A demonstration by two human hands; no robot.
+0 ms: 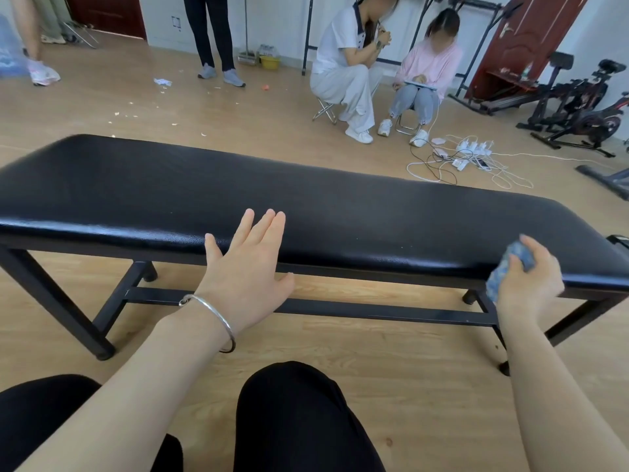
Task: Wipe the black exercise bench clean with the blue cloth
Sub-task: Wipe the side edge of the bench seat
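Note:
The black exercise bench [340, 206] stretches across the view on a dark metal frame, its padded top shiny. My left hand [248, 270] is open with fingers spread, hovering at the bench's near edge around the middle; a silver bangle is on the wrist. My right hand [531, 284] is at the bench's near right edge, fingers closed around the bunched blue cloth [503, 270]. Part of the cloth hangs below the hand.
My knees in black trousers [299, 417] are just in front of the bench. Two people sit on small stools [381, 63] beyond it, with white cables and chargers [466, 158] on the wooden floor. An exercise bike [585, 110] stands at the far right.

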